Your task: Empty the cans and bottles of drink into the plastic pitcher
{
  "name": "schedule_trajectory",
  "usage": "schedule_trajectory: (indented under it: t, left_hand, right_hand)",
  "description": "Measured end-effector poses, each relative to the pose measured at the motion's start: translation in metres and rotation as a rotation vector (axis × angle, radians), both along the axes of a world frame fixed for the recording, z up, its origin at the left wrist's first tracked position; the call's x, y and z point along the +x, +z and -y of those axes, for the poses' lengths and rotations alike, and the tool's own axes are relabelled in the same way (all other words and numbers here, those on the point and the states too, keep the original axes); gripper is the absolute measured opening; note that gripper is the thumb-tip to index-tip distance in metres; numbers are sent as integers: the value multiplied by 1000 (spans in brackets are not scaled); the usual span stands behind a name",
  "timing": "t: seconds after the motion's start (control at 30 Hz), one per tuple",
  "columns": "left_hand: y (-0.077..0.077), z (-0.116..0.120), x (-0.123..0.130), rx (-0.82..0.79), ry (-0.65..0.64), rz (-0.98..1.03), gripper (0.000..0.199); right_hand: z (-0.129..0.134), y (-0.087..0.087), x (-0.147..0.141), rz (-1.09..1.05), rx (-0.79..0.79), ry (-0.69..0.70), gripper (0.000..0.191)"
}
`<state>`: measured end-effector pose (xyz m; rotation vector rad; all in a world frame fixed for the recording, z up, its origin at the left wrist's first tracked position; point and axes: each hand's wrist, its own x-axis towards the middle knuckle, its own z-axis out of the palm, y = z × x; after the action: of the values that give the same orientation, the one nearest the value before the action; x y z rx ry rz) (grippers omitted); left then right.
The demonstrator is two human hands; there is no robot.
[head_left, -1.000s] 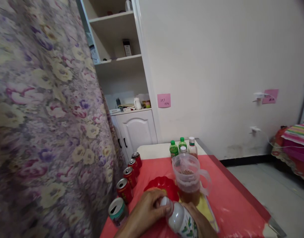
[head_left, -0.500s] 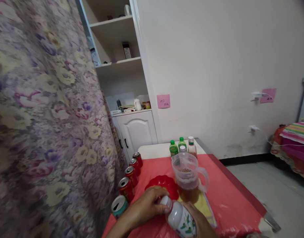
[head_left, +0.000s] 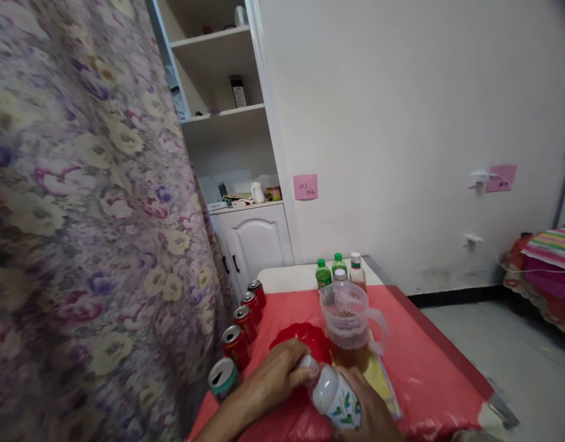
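A white bottle (head_left: 335, 399) with a green leafy print lies tilted at the bottom centre, its neck towards the upper left. My right hand (head_left: 367, 402) is wrapped round its body from the right. At the neck end, the fingers of my left hand (head_left: 282, 371) are closed on the white cap (head_left: 308, 363). Whether the cap is still joined to the neck cannot be made out. Just beyond the hands is a red scalloped dish (head_left: 305, 331), partly hidden by my left hand. A clear plastic jug (head_left: 344, 316) with brownish liquid stands right of the dish.
Several drink cans (head_left: 236, 345) line the left table edge. Behind the jug stand green-capped bottles (head_left: 322, 274) and a white-capped bottle (head_left: 356, 273). A yellow mat (head_left: 378, 380) lies under the jug on the red tablecloth (head_left: 429, 362). A floral curtain (head_left: 102, 245) hangs at left.
My left hand and the cap have shifted slightly up, and the bottle's neck shows a little further from the cap. The view has moved slightly.
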<state>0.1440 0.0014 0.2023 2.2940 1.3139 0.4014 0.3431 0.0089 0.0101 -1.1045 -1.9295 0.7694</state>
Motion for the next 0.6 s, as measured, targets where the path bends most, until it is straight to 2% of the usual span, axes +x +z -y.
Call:
schedule_trajectory:
  t: [0.2, 0.3, 0.47, 0.6]
  left_hand:
    - [-12, -6, 6, -18, 233, -40, 40]
    - [-13, -10, 4, -5, 312, -31, 44]
    - [-10, -10, 5, -6, 267, -6, 41]
    - [-7, -6, 11, -15, 224, 25, 37]
  right_hand:
    - [5, 5, -5, -7, 5, -86, 89]
    - [7, 8, -7, -69, 20, -127, 86]
    - [12, 19, -5, -108, 9, -113, 84]
    - [12, 18, -2, -80, -9, -110, 83]
